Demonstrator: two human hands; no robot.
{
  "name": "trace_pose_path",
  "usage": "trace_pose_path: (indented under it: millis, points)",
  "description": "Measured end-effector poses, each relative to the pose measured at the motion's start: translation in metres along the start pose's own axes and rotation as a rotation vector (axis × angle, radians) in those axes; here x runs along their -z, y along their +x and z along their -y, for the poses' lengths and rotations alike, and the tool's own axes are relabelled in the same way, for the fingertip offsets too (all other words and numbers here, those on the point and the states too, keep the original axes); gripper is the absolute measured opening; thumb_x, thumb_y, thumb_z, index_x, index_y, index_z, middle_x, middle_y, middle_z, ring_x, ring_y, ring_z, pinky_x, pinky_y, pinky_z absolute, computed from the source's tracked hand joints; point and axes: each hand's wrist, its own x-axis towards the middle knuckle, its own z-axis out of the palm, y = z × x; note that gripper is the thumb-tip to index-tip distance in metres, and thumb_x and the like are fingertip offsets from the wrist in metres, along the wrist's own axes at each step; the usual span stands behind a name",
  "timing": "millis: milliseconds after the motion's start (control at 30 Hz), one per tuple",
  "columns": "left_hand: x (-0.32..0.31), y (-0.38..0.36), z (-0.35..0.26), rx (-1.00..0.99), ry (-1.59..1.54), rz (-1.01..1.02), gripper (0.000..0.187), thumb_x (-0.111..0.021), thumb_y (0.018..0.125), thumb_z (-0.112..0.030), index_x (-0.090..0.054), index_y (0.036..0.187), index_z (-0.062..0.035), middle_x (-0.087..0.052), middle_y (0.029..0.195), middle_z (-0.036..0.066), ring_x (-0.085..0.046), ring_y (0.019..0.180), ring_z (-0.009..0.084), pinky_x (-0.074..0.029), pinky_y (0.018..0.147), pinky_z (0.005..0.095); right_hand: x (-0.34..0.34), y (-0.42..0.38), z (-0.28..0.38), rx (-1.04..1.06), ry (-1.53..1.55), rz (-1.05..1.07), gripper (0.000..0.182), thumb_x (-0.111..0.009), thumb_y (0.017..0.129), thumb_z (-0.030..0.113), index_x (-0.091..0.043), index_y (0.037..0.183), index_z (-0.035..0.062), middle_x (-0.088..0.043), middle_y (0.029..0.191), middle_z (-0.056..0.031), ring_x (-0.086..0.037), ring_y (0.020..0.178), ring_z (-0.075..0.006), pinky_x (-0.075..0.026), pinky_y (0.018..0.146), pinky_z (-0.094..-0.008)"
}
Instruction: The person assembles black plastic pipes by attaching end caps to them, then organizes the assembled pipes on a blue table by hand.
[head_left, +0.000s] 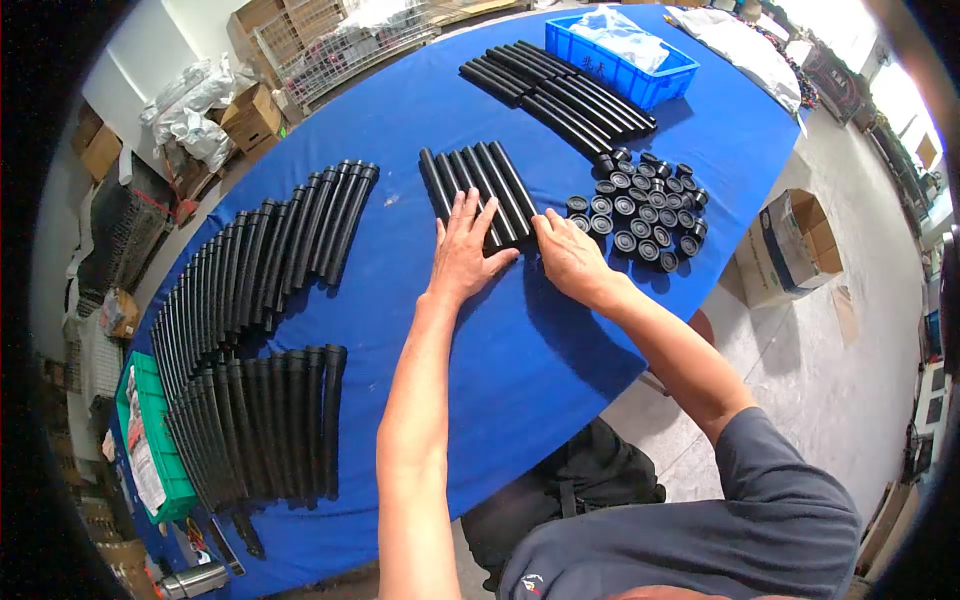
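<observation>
Several plain black tubes point(488, 182) lie side by side in a small group at the middle of the blue table. My left hand point(465, 245) rests flat across the left and near part of this group, fingers spread and thumb out to the right. At the group's right side, my right hand point(575, 258) has its fingers closed together at the near end of the rightmost black tube point(514, 190); its thumb is mostly hidden. Right of that hand lies a heap of round black caps point(640, 205), several standing on edge or tilted.
More plain tubes point(555, 95) lie at the back beside a blue crate point(625, 62) holding clear plastic. Rows of capped tubes point(270, 245) spread along the left, with another row point(265, 425) nearer me. A green crate point(165, 440) stands at the left edge. A cardboard box point(790, 250) sits on the floor.
</observation>
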Motion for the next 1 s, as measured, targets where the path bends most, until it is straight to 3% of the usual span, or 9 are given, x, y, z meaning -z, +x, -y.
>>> trace_pose_path:
  millis: [67,100,167,267,433,500,667,833,1000]
  points:
    - [0.004,-0.003,-0.003,0.011,-0.014,-0.014,0.095,-0.077,0.081,-0.056,-0.038,0.156,-0.0126,-0.032,0.163,0.019,-0.024,0.153,0.0366,-0.024,0.12,0.0594,0.004,-0.003,-0.004,0.032,-0.008,-0.068,0.024,-0.057,0.085,-0.001,-0.054,0.109,-0.004,-0.061,0.107,-0.0233,-0.064,0.097,-0.039,-0.055,0.085,-0.0481]
    - [0.007,-0.006,-0.002,0.023,-0.011,0.011,0.098,-0.076,0.081,-0.059,-0.036,0.157,-0.0102,-0.033,0.162,0.02,-0.024,0.153,0.0372,-0.025,0.121,0.0571,0.024,0.003,0.001,-0.073,0.091,0.083,0.022,-0.055,0.087,0.001,-0.056,0.108,-0.0012,-0.062,0.106,-0.022,-0.065,0.096,-0.0379,-0.056,0.082,-0.0477]
    - [0.012,-0.013,-0.001,0.022,0.037,0.013,0.102,-0.071,0.083,-0.065,-0.034,0.156,-0.0035,-0.037,0.159,0.021,-0.026,0.152,0.0384,-0.027,0.122,0.0486,0.046,0.011,-0.004,-0.059,0.006,0.067,0.018,-0.055,0.088,0.004,-0.058,0.105,0.0008,-0.064,0.102,-0.0203,-0.066,0.094,-0.0376,-0.056,0.081,-0.0471]
    - [0.021,-0.026,0.004,0.108,-0.015,-0.033,0.103,-0.07,0.083,-0.066,-0.033,0.157,-0.0035,-0.039,0.158,0.022,-0.027,0.152,0.0386,-0.028,0.122,0.0465,0.059,0.03,-0.035,-0.02,-0.148,0.015,0.01,-0.058,0.087,0.01,-0.063,0.093,0.0039,-0.066,0.092,-0.018,-0.067,0.089,-0.0367,-0.057,0.077,-0.0473]
    - [0.018,-0.037,0.019,0.228,-0.063,-0.301,0.052,-0.056,0.102,-0.039,-0.059,0.137,-0.0014,-0.051,0.147,0.024,-0.047,0.136,0.0416,-0.041,0.112,0.0486,0.06,0.08,-0.127,-0.243,-0.304,0.138,0.023,-0.067,0.087,0.025,-0.067,0.099,0.0054,-0.067,0.097,-0.0173,-0.066,0.1,-0.0368,-0.055,0.085,-0.0483]
    - [0.016,-0.038,0.019,0.243,-0.068,-0.279,0.047,-0.056,0.103,-0.038,-0.062,0.134,-0.0032,-0.053,0.145,0.024,-0.048,0.135,0.0416,-0.041,0.112,0.0483,0.06,0.091,-0.143,-0.288,-0.334,0.253,0.03,-0.073,0.086,0.034,-0.071,0.101,0.0077,-0.067,0.103,-0.0175,-0.065,0.104,-0.0357,-0.054,0.089,-0.0483]
    - [0.015,-0.04,0.024,0.245,-0.092,-0.27,0.037,-0.056,0.103,-0.03,-0.067,0.129,-0.0069,-0.056,0.145,0.019,-0.048,0.137,0.0383,-0.039,0.113,0.0462,0.027,0.088,-0.161,-0.176,-0.374,0.197,0.016,-0.069,0.083,0.022,-0.071,0.093,0.01,-0.067,0.098,-0.014,-0.065,0.099,-0.0342,-0.054,0.086,-0.0452]
    - [0.017,-0.037,0.02,0.195,-0.112,-0.234,0.038,-0.057,0.102,-0.034,-0.069,0.127,-0.0074,-0.061,0.142,0.011,-0.046,0.14,0.0367,-0.038,0.114,0.0454,0.031,0.086,-0.154,-0.162,-0.251,0.226,0.021,-0.071,0.084,0.023,-0.067,0.095,0.0057,-0.069,0.095,-0.0171,-0.067,0.095,-0.0372,-0.054,0.082,-0.0459]
    - [0.013,-0.039,0.026,0.197,-0.148,-0.272,0.042,-0.06,0.101,-0.039,-0.071,0.124,-0.0064,-0.064,0.138,0.012,-0.048,0.139,0.0378,-0.039,0.114,0.0464,0.055,0.11,-0.193,-0.595,0.417,-0.038,0.026,-0.07,0.083,0.026,-0.065,0.087,0.0005,-0.07,0.084,-0.0189,-0.069,0.081,-0.0272,-0.054,0.076,-0.0399]
